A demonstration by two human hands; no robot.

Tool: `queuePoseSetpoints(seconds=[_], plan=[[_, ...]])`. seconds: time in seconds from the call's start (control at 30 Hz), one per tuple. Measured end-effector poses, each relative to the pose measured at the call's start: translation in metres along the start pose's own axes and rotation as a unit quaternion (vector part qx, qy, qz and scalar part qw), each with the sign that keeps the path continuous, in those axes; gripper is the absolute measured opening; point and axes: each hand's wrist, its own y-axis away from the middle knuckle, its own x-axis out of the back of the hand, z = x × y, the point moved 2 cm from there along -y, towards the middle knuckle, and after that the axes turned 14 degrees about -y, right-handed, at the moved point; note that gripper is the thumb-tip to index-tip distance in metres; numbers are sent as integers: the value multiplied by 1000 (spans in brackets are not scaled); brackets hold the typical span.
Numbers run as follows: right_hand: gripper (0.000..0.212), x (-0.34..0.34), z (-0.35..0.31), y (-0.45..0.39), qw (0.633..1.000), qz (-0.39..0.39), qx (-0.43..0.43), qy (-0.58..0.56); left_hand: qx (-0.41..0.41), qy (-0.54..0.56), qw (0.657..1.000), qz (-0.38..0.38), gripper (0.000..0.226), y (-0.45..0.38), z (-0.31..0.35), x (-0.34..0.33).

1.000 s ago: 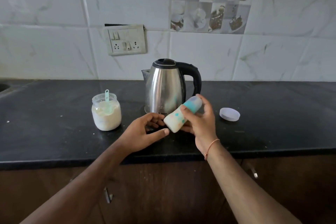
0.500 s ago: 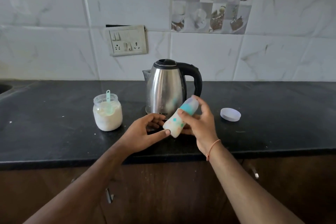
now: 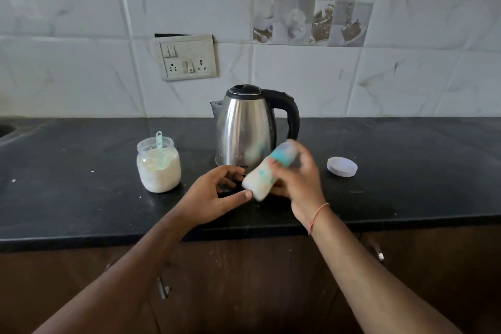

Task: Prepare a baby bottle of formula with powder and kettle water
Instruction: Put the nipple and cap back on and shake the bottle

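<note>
Head view: one bottle (image 3: pixel 267 175), two hands.

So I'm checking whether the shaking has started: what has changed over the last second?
The right hand still grips the bottle, tilted and now motion-blurred, so it is likely being shaken; its place has barely shifted. The left hand stays open beside the bottle's base. Kettle, powder jar and lid are unmoved.
</note>
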Motion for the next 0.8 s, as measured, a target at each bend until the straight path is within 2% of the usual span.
queuePoseSetpoints(seconds=[0.03,0.07,0.1,0.13,0.17,0.2,0.27,0.3,0.33,0.37,0.4,0.43,0.5,0.53,0.57,0.6,0.63,0.7,0.73,0.77,0.8], plan=[[64,-5,1,2,999,-1,-14,33,-1,-3,1000,5,65,-1,0,0],[64,-7,1,2,998,4,35,58,1,-4,1000,8,64,-1,0,1],[64,-4,-5,4,993,37,110,21,4,-4,1000,7,63,-1,2,2],[65,3,-9,-1,986,69,142,-44,3,-6,1000,5,62,-1,4,2],[64,4,-10,-3,985,79,137,-72,-2,-8,1000,6,62,-1,3,2],[63,-1,-7,-2,992,47,114,-37,-3,-7,1000,6,61,-1,2,1],[63,-4,5,1,1000,7,-14,-19,0,3,1000,5,62,-1,2,1],[63,-8,8,2,1000,7,-7,26,-1,6,1000,9,63,-1,2,2],[62,-8,6,4,998,14,52,39,-1,7,1000,11,66,-2,2,3],[62,-5,1,5,993,45,110,3,-2,6,1000,9,67,-2,3,3],[63,-1,-1,2,989,64,124,-39,-4,3,1000,7,69,-1,4,2],[64,-2,-1,1,992,53,114,-32,-7,1,1000,6,69,0,4,2],[65,-7,7,4,1000,-1,23,19,-5,3,1000,3,69,1,3,2],[65,-8,10,3,999,1,10,35,-5,3,1000,5,69,0,2,2],[66,-8,9,3,997,14,56,44,-5,1,1000,7,71,0,2,3],[66,-7,3,6,993,42,109,6,-5,0,1000,7,74,0,3,3],[66,-3,0,3,989,65,126,-45,-4,-2,1000,5,77,1,4,3],[64,-6,2,1,995,30,95,-2,-5,-6,1000,2,76,2,5,3],[64,-9,8,4,999,-1,36,20,-4,-4,1000,0,74,2,5,3],[64,-10,12,5,999,-5,13,45,-3,-2,1000,0,72,1,4,3],[64,-11,13,4,998,9,30,50,-2,-2,1000,1,72,0,4,4]])
